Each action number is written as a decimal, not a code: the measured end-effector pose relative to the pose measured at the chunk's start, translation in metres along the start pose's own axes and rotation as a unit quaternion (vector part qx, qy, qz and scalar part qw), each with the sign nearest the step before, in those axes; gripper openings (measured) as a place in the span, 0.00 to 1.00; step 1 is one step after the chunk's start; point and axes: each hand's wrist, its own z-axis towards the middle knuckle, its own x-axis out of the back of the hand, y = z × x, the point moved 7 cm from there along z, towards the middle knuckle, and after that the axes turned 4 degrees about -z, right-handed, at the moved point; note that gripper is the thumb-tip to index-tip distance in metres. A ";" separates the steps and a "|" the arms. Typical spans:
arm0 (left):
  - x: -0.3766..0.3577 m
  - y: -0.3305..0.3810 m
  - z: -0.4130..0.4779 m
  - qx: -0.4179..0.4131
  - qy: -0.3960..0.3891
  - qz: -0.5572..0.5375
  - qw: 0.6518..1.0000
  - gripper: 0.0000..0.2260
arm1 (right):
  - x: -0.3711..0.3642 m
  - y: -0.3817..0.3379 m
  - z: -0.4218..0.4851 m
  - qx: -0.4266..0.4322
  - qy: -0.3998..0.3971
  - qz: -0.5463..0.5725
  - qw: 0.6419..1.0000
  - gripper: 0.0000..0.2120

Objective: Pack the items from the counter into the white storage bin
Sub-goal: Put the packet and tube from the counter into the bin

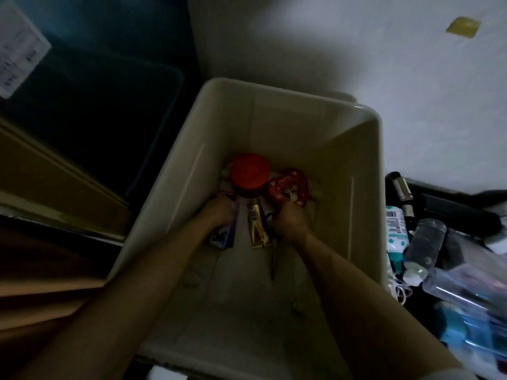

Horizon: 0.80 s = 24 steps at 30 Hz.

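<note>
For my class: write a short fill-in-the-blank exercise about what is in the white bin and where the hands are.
1. Both hands reach down inside the white ____.
2. The jar at the bin's far end has a ____ lid.
3. The heart-shaped tin lies to the ____ of the jar.
4. The gold packet lies ____ the left hand and right hand.

Answers: bin; red; right; between

Storage bin (288, 127): off-white, plain inside, greyed by the dim light.
Jar lid (249, 171): solid orange-red.
Heart-shaped tin (286, 189): deep red with a small pale printed picture, too blurred to read.
Tube (258, 229): gold with a white label patch.
Small carton (223, 235): dark blue and purple with white print, possibly lettering.
Wall (384, 64): white, shadowed grey.
Tape scrap (463, 27): mustard yellow.
Crate (96, 105): dark teal-blue, nearly black.
Paper label (19, 50): white with faint grey print.
Bottle on worktop (422, 242): clear, white cap.
Tube on worktop (395, 229): white and turquoise.
</note>
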 end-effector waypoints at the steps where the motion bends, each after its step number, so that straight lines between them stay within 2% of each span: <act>1: -0.001 -0.001 0.001 -0.005 0.004 -0.014 1.000 0.08 | -0.001 0.001 0.000 -0.003 0.004 0.000 1.000 0.11; 3: 0.000 -0.001 0.003 -0.009 0.035 -0.036 0.999 0.11 | 0.000 0.005 -0.002 -0.008 0.015 -0.017 1.000 0.12; 5: 0.000 -0.002 -0.001 0.011 0.051 -0.042 0.998 0.24 | 0.001 0.011 -0.001 -0.018 0.028 -0.034 0.999 0.14; 7: -0.001 -0.004 -0.001 0.012 0.060 -0.030 0.998 0.28 | 0.001 0.017 0.000 -0.027 0.034 -0.028 0.999 0.19; 10: 0.003 0.000 -0.001 -0.005 0.048 -0.033 0.998 0.26 | 0.002 0.019 0.002 -0.027 0.040 -0.001 0.999 0.25; 13: 0.007 0.005 0.000 -0.004 0.040 -0.017 0.999 0.21 | 0.000 0.015 0.000 -0.029 0.051 -0.003 0.998 0.21; 15: 0.009 0.011 -0.001 -0.008 0.043 0.005 0.999 0.21 | -0.004 0.012 -0.004 -0.024 0.033 -0.012 0.999 0.16; 18: 0.017 0.018 -0.004 -0.019 0.066 0.060 0.996 0.17 | 0.005 0.005 -0.013 0.001 -0.010 -0.055 0.998 0.15; 21: 0.028 0.026 -0.011 -0.027 0.093 0.139 0.986 0.12 | 0.022 0.001 -0.017 0.015 -0.033 -0.108 0.994 0.25; 24: 0.039 0.033 -0.017 -0.046 0.112 0.182 0.976 0.12 | 0.041 -0.013 -0.025 0.054 -0.061 -0.204 0.976 0.22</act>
